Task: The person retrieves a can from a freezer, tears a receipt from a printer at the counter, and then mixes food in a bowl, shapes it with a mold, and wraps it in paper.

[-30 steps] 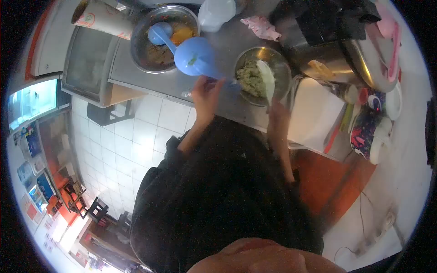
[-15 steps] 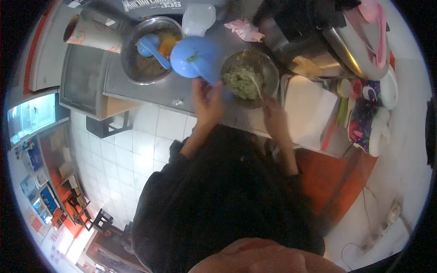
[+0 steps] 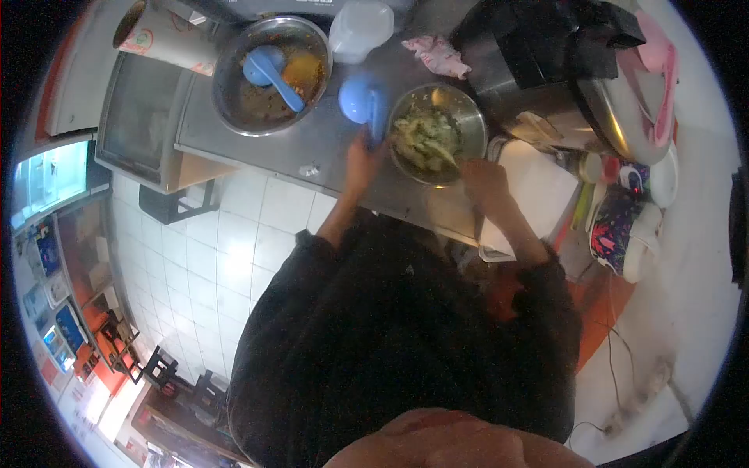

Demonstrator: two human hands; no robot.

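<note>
My left hand (image 3: 361, 168) is closed around the lower end of a blue plastic piece (image 3: 355, 103), which has a round part and a narrow upright part. Motion blurs it, so I cannot tell its exact kind. It is held over the counter, just left of a steel mixing bowl (image 3: 477, 117). Inside that bowl is a pale green chopped mixture (image 3: 421, 136). My right hand (image 3: 485, 183) is at the bowl's lower right rim, fingers wrapped round a light-coloured stirring utensil (image 3: 445, 154) whose far end lies in the mixture.
Left on the counter (image 3: 199, 125), a larger steel bowl (image 3: 226, 109) holds a blue ladle (image 3: 281, 87) and orange-yellow contents. Behind are a white plastic container (image 3: 360, 31) and a crumpled pink-white wrapper (image 3: 438, 56). To the right lie a white tray (image 3: 530, 187) and a patterned shoe-like item (image 3: 612, 234).
The blue piece has tilted, its broad round face now showing smaller. My left hand has shifted slightly right. My right hand has moved closer against the bowl, and the view has shifted a little.
</note>
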